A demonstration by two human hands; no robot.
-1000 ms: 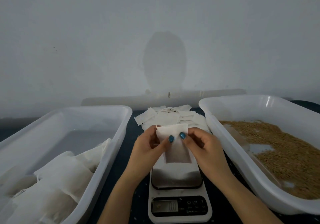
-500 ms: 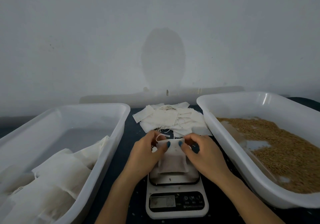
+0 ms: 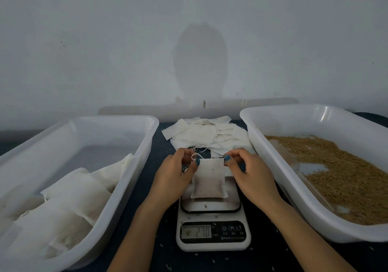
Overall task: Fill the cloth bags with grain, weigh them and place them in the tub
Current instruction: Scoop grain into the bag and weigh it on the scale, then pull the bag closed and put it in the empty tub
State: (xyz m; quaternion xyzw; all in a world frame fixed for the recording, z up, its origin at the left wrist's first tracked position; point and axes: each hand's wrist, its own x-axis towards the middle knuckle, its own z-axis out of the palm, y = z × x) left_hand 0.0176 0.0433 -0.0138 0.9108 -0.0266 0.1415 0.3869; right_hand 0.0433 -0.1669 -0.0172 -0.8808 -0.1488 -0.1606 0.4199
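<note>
Head view, near to far. Nearest stands a white digital scale on the dark desk, its display lit with digits and a few loose kernels scattered about its base. Two bare forearms enter from the lower edge and meet over the weighing platform. On that platform lies the filled cloth bag, its swollen lower part resting on the steel plate. The left hand pinches the bag's upper left corner between thumb and fingers; the right hand pinches the upper right corner likewise. A white drawstring loops out just beside the left thumb. To the left of the scale is a white plastic tub holding several filled bags heaped at its near end. To the right is a second white tub holding brown grain, with bare patches of tub floor showing through. Beyond the hands, between the two tubs, lies a loose pile of empty cloth bags with strings trailing. A pale wall closes the scene, carrying a rounded shadow.
</note>
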